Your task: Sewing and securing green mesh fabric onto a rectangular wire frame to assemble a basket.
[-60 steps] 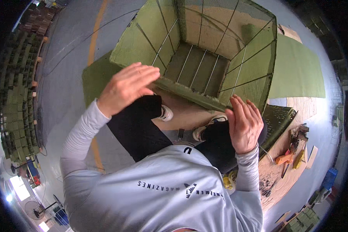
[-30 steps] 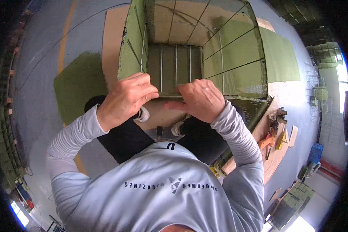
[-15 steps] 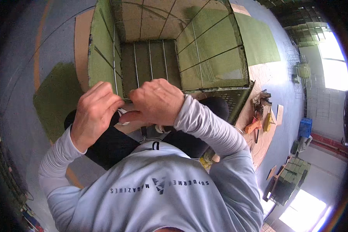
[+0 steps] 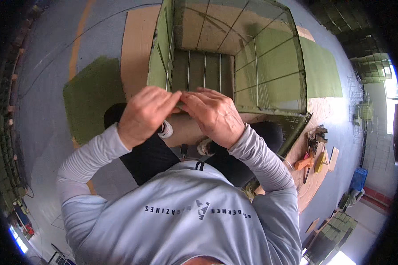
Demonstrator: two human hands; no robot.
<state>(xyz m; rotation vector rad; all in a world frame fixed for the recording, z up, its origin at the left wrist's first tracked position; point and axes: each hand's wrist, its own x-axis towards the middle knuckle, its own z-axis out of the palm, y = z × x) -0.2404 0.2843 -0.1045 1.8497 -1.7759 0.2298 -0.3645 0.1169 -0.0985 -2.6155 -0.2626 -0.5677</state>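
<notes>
across the chest of the light grey shirt (image 4: 163, 236) runs one line of small, dark, widely set capital lettering (image 4: 230, 214), turned upside down in this view and bowed by folds in the cloth. a larger dark emblem (image 4: 202, 209), roughly triangular and broken up by pale patches, sits in the middle of that line and parts it into a left and a right run, the left one paling to grey beside it. close to the shirt's lower hem stands a short, dark, u-shaped mark (image 4: 200, 166), and whether it is a letter cannot be told.
</notes>
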